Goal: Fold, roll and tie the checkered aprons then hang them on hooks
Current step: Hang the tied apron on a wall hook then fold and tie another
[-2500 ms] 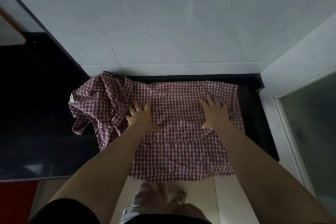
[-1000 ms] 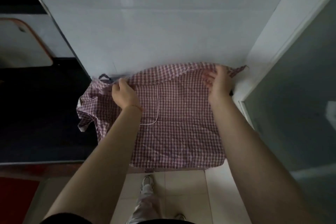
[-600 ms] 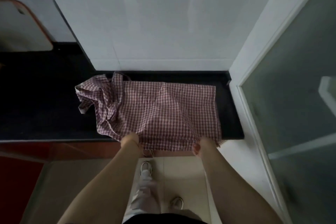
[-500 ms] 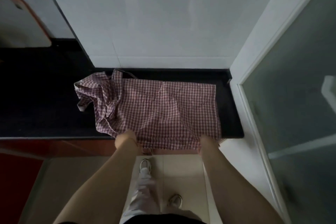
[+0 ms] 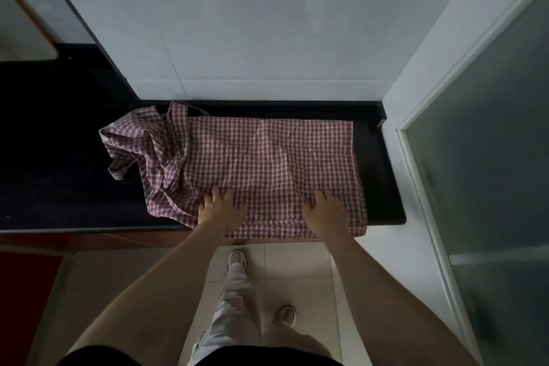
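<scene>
Item: checkered apron [image 5: 267,163], red-and-white gingham, lying on the black counter [image 5: 59,157] with its near hem hanging slightly over the front edge
Condition: main panel spread fairly flat, a diagonal crease running through the middle; the left end is bunched, with the straps [image 5: 175,116] tangled in the heap and one loop reaching toward the back wall
Stage, as judged: folding; nothing is rolled or tied, and no hooks are in view
Left hand [image 5: 221,206]: palm down, fingers spread and straight, pressing the cloth near the front edge just beside the bunched part; grips nothing
Right hand [image 5: 325,211]: likewise flat with fingers extended, resting on the panel near the front hem, well apart from the other hand; grips nothing
Reason for placement, as judged: two flat palms set wide on the near edge pin the fabric and smooth it so that the layers lie even for the next fold or the roll
Support: the counter sits in a corner, white tiled wall [image 5: 237,24] behind, frosted glass door [image 5: 490,142] to the right
Below: pale tiled floor [image 5: 297,261], the person's legs and light shoes [image 5: 237,258] visible
Risk, as judged: the crumpled strap end may make a lopsided roll unless straightened first
</scene>
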`<state>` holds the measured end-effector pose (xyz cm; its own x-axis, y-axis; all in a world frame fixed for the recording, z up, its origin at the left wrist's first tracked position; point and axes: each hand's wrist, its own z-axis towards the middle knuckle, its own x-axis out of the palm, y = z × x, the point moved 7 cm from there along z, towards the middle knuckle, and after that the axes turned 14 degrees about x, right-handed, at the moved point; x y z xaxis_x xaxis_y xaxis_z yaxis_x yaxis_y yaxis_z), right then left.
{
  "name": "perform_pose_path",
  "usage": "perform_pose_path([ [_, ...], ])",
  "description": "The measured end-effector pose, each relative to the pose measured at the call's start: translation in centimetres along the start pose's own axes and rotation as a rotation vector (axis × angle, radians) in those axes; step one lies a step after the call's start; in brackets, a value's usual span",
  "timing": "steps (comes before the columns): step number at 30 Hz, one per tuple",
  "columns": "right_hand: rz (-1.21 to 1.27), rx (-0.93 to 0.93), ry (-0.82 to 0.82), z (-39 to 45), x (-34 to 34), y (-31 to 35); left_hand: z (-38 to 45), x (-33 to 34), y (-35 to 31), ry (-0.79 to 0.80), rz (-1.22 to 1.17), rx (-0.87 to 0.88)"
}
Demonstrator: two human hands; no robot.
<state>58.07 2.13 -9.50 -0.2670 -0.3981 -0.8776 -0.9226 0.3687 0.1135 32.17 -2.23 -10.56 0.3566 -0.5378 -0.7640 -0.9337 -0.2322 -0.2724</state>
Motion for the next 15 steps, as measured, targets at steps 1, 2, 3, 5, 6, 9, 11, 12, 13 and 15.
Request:
perform_pose_path([
  [1, 0.012, 0.013, 0.015, 0.9, -0.1, 0.3, 0.7, -0.4, 0.1, -0.002, -0.011, 0.01],
  [2, 0.02, 0.026, 0.037, 1.6, -0.3, 0.6, 1.2, -0.8, 0.0, -0.002, -0.017, 0.023],
  [3, 0.005, 0.031, 0.057, 2.3, -0.3, 0.9, 1.7, -1.0, 0.1, -0.006, -0.015, 0.04],
  [5, -0.049, 0.005, 0.066, 3.7, -0.4, 1.6, 2.7, -1.3, 0.3, -0.01, -0.019, 0.065],
  [6, -0.07, -0.006, 0.065, 4.5, -0.5, 1.9, 3.3, -1.4, 0.4, -0.01, -0.017, 0.076],
  [9, -0.075, -0.032, 0.059, 5.9, -1.2, 2.4, 4.3, -1.7, 0.0, -0.008, 0.011, 0.117],
  [11, 0.023, -0.036, 0.071, 6.2, -1.5, 2.5, 4.7, -2.1, -0.2, -0.003, 0.032, 0.127],
  [12, 0.075, -0.022, 0.036, 5.9, -1.8, 2.5, 4.8, -2.2, -0.3, -0.002, 0.03, 0.125],
  [13, 0.115, 0.006, -0.036, 5.5, -2.2, 2.3, 4.7, -2.4, -0.2, -0.014, 0.021, 0.121],
  [15, 0.199, 0.096, -0.234, 3.9, -3.1, 1.4, 3.8, -3.1, -0.4, -0.162, -0.014, 0.117],
])
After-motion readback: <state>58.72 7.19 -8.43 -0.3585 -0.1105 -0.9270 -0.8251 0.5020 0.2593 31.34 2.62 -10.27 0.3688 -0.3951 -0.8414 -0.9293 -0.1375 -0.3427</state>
